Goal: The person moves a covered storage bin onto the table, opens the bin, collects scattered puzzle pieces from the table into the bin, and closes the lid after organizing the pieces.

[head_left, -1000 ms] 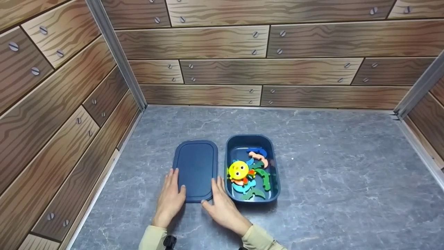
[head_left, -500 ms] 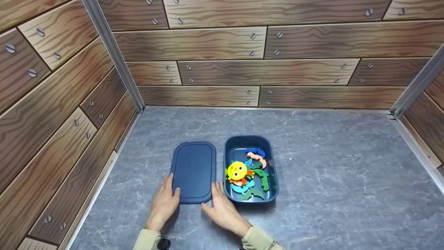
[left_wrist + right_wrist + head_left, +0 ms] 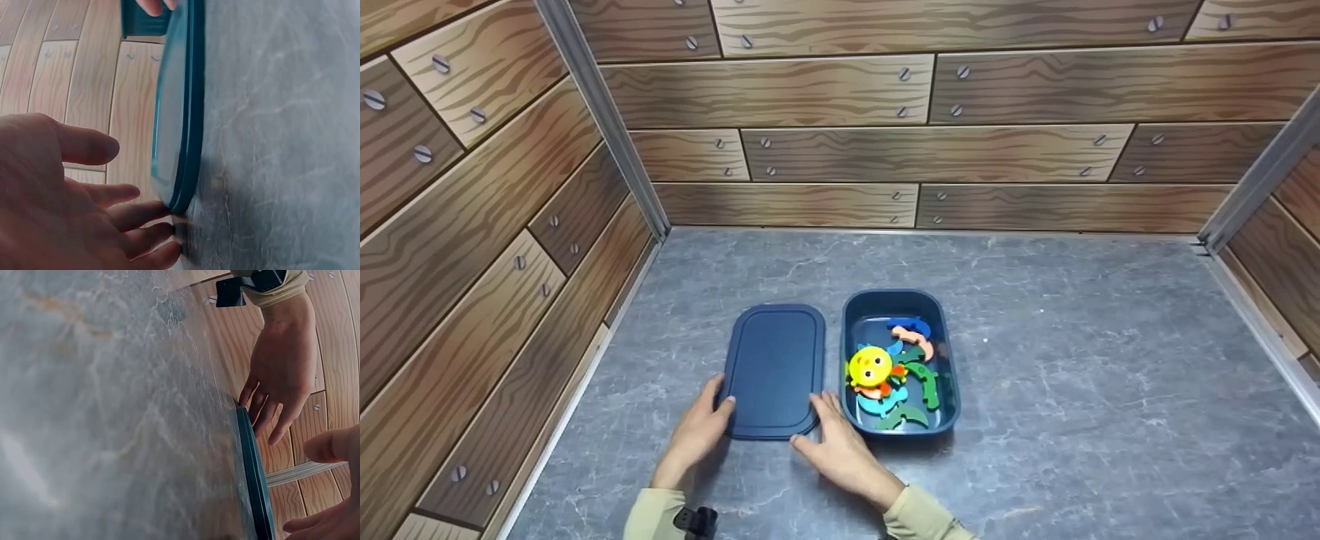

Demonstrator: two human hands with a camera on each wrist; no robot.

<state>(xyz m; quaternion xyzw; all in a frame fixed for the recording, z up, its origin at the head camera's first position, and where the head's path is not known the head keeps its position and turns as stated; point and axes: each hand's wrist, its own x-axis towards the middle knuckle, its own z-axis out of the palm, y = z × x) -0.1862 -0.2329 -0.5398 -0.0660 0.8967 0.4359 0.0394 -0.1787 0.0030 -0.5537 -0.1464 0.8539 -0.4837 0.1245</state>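
A dark blue rectangular lid (image 3: 776, 360) lies flat on the grey marbled surface. At its near left edge is my left hand (image 3: 694, 435), fingers loosely extended, fingertips right at the rim; in the left wrist view, the same hand (image 3: 84, 202) has its palm and thumb apart from the lid. My right hand (image 3: 840, 446) is at the lid's near right corner, fingertips against the side, thumb by the front edge. Right of it stands an open dark blue box (image 3: 896, 300) holding a round yellow toy with a face (image 3: 871, 366) and several coloured wooden-looking pieces (image 3: 928, 386).
Plank-patterned walls (image 3: 825, 154) with printed screws enclose the surface (image 3: 1072, 390) at the back and both sides. Metal strips (image 3: 607, 112) run up the corners. A black device (image 3: 695, 521) is strapped at the left wrist.
My left hand has drawn back to the left and slightly toward me, from overlapping the lid to its edge. The right hand, lid and box stay nearly in place; the view shifts slightly.
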